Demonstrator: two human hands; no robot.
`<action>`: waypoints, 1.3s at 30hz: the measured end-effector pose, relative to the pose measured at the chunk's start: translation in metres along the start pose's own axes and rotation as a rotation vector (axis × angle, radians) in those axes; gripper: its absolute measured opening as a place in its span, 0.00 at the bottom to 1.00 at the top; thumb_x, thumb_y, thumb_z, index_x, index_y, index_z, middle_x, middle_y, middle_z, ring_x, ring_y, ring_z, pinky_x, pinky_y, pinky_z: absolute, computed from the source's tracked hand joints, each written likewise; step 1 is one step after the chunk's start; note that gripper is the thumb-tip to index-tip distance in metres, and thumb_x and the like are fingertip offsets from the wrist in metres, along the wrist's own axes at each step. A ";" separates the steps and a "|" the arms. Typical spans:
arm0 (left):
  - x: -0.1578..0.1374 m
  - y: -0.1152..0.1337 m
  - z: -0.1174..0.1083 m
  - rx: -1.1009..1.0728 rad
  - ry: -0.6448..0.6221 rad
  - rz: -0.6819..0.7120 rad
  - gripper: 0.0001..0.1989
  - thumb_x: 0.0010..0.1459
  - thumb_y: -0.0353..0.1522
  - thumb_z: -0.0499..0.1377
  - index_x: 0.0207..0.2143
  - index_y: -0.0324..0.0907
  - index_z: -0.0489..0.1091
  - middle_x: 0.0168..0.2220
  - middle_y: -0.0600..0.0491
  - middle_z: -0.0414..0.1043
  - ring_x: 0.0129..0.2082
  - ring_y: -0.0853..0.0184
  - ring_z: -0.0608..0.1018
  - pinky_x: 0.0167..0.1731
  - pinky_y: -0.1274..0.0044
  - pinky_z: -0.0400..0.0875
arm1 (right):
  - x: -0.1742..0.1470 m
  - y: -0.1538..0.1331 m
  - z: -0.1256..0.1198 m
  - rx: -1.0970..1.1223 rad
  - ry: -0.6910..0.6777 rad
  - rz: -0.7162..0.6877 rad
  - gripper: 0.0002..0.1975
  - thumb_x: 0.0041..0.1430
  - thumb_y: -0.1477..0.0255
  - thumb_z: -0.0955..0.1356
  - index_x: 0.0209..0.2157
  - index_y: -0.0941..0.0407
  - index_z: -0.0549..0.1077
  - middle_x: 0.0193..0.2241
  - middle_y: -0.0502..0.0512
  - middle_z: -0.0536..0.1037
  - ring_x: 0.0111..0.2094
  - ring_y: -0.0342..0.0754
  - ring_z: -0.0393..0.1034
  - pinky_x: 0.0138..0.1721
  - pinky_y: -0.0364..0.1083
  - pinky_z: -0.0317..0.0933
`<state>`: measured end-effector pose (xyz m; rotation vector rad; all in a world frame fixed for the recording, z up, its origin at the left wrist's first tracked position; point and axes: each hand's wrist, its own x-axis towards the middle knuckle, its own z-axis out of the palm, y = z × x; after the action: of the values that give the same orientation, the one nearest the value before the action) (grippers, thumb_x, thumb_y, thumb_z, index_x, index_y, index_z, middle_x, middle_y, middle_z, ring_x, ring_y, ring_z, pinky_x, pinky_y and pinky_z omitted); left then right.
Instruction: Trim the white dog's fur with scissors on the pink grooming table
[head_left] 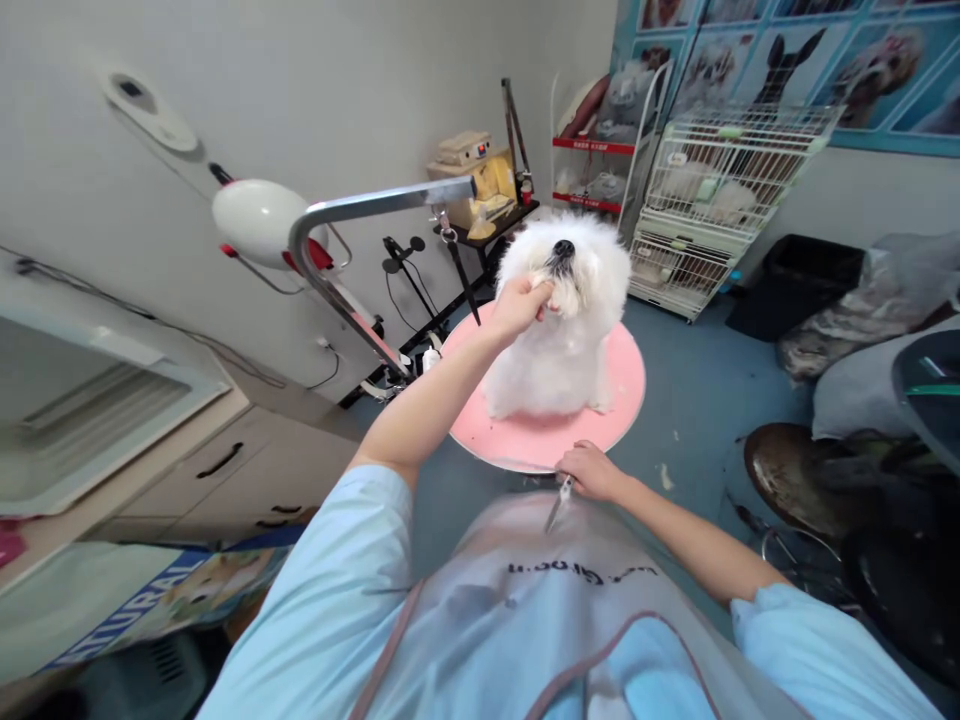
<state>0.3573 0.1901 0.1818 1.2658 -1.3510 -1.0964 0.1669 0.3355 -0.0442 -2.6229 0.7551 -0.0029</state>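
A fluffy white dog [544, 365] sits on a round pink grooming table [480, 425], its nose tipped upward. My left hand [523, 308] is closed on the fur at the side of the dog's muzzle, below the nose. Down at the table's near edge, my right hand [589, 470] is wrapped around a pair of scissors [559, 503]. Their blades point down toward my apron, away from the dog. The handles are mostly covered by my fingers.
A metal grooming arm [382, 205] with a hanging dark strap [461, 275] rises left of the table. Stacked white cages [712, 210] and a black bin [799, 285] stand behind on the right. Drawers [217, 460] line the left side.
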 end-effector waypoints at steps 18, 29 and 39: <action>0.010 -0.016 -0.014 -0.055 0.081 0.096 0.17 0.59 0.36 0.60 0.20 0.40 0.62 0.15 0.58 0.64 0.12 0.79 0.62 0.13 0.85 0.54 | 0.017 0.012 0.054 0.441 0.170 0.792 0.16 0.64 0.71 0.62 0.52 0.59 0.68 0.42 0.60 0.80 0.40 0.49 0.75 0.37 0.43 0.62; 0.012 -0.014 -0.011 -0.029 -0.029 0.112 0.18 0.61 0.36 0.59 0.20 0.40 0.64 0.15 0.57 0.65 0.12 0.78 0.62 0.13 0.84 0.53 | 0.058 0.023 -0.027 0.088 0.344 0.974 0.16 0.66 0.69 0.60 0.52 0.60 0.66 0.48 0.67 0.77 0.47 0.57 0.74 0.43 0.49 0.64; 0.025 -0.007 -0.014 -0.093 -0.225 0.102 0.17 0.61 0.36 0.59 0.21 0.39 0.64 0.17 0.57 0.67 0.13 0.80 0.62 0.14 0.85 0.54 | 0.065 -0.006 -0.042 0.094 0.379 1.103 0.16 0.65 0.71 0.60 0.53 0.60 0.66 0.50 0.68 0.75 0.48 0.57 0.73 0.45 0.49 0.63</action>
<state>0.3721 0.1646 0.1789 1.0182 -1.4950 -1.2433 0.2210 0.2907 -0.0103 -1.8069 2.1428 -0.2131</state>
